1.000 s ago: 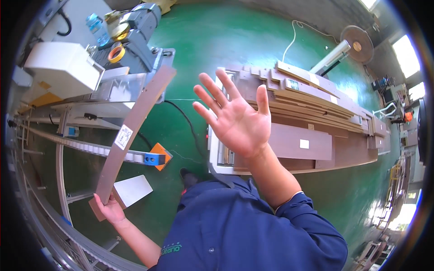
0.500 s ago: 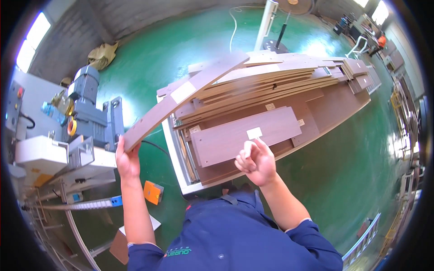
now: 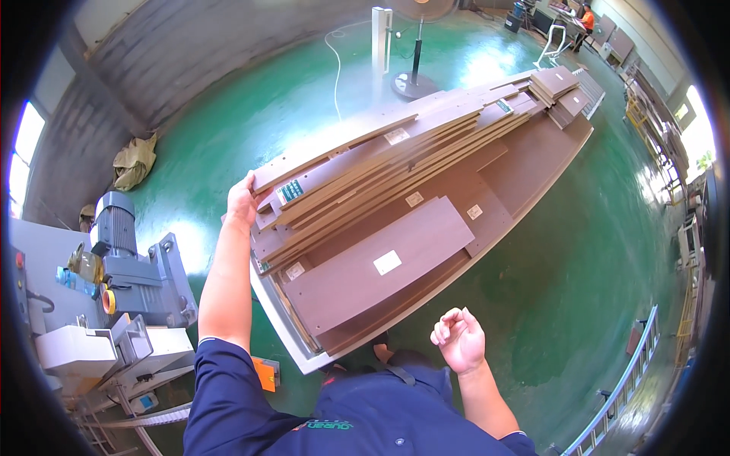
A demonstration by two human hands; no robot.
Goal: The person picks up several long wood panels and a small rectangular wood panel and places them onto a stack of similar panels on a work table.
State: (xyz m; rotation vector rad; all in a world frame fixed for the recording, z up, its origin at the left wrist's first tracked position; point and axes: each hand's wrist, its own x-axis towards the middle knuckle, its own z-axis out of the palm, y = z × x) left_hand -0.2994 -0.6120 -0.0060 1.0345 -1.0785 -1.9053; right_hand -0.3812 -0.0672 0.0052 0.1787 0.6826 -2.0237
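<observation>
My left hand (image 3: 242, 204) grips the near end of a long, narrow brown board (image 3: 334, 148) that lies along the far side of a stack of brown panels (image 3: 395, 205). The stack rests on a low pallet (image 3: 285, 323) in front of me. A wide brown panel with a white label (image 3: 376, 262) lies on the near side of the stack. My right hand (image 3: 458, 340) hovers over the green floor beside the pallet's near corner, fingers loosely curled, holding nothing.
A grey machine with an electric motor (image 3: 122, 262) stands at my left, with an orange block (image 3: 264, 374) at its foot. A pedestal fan (image 3: 414, 72) and a white post (image 3: 379, 38) stand beyond the stack. A sack (image 3: 133, 161) lies far left. A person in orange (image 3: 587, 17) works far off.
My left hand has carried the long board from beside the machine over to the stack and laid it down on the far side. My right hand has dropped from the panel to near my body.
</observation>
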